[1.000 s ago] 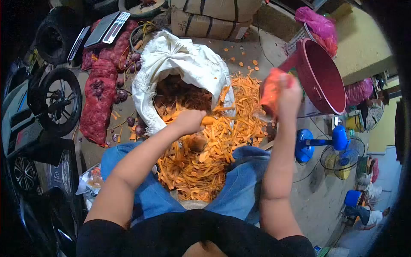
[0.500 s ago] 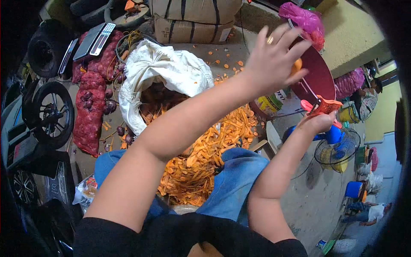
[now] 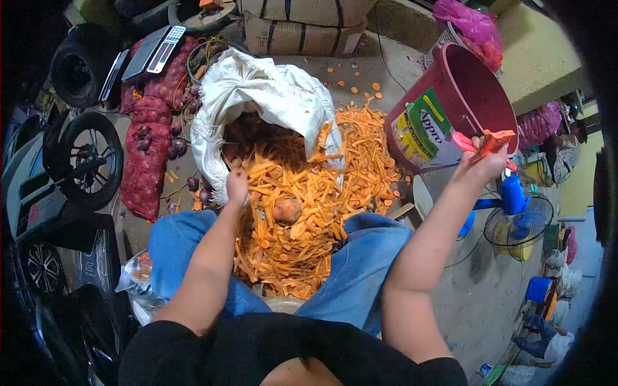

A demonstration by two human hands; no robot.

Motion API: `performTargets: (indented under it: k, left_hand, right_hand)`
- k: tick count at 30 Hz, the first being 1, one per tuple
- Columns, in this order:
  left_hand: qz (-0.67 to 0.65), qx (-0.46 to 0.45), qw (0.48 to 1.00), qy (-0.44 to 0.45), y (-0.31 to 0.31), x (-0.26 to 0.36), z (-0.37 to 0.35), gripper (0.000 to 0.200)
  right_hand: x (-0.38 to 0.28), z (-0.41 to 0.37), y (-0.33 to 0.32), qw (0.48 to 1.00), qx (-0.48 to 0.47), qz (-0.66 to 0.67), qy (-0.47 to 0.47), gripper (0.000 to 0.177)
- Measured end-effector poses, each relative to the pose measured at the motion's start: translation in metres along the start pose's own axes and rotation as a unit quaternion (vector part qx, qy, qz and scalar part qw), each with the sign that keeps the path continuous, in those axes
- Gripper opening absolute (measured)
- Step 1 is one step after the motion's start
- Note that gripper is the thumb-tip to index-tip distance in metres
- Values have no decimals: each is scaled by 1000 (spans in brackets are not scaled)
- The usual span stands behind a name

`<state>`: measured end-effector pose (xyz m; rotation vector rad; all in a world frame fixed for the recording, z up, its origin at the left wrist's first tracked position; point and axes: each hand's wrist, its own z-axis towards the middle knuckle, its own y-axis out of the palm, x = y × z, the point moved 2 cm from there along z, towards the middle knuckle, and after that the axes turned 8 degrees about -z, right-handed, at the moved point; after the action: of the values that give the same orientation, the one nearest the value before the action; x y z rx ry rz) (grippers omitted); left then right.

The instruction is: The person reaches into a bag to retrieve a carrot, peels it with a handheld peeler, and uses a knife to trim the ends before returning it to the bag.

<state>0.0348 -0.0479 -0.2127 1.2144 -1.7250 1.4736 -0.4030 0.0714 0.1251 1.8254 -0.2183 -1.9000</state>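
My left hand [image 3: 237, 186] is low at the left edge of the mouth of a white woven sack [image 3: 264, 90], beside the orange peelings [image 3: 283, 254]; its fingers are mostly hidden. A round, partly orange root piece [image 3: 286, 210] lies on the peelings between my knees. Out to the right, my right hand [image 3: 486, 162] is closed around a red tool [image 3: 496, 140] with a pink part, in front of the rim of a dark red bucket [image 3: 402, 125]. The bucket leans and bears a green and yellow label.
Red net bags of onions [image 3: 147, 161] lie at the left, with a scale [image 3: 166, 50] behind them. Wheels [image 3: 87, 161] stand farther left. Bound sacks [image 3: 296, 35] are at the back. A blue fan [image 3: 515, 195] stands at the right; a person [image 3: 557, 344] is at the far right.
My left hand has come down from over the bucket to the sack's mouth. The orange piece near it earlier no longer shows there. My right hand still holds the red tool.
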Motion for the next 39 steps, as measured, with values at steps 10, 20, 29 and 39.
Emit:
performTargets:
  k: [10, 20, 29, 39]
  left_hand:
    - [36, -47, 996, 61, 7, 32, -37, 14]
    - [199, -239, 903, 298, 52, 26, -22, 33]
    - [449, -315, 826, 130, 55, 49, 6, 76]
    - [244, -332, 911, 17, 39, -40, 65, 84]
  right_hand:
    - [40, 2, 15, 990, -113, 68, 55, 19]
    - [65, -5, 34, 988, -125, 36, 83, 19]
    - [61, -24, 54, 992, -80, 5, 95, 22]
    - [69, -17, 46, 986, -127, 1, 111, 21]
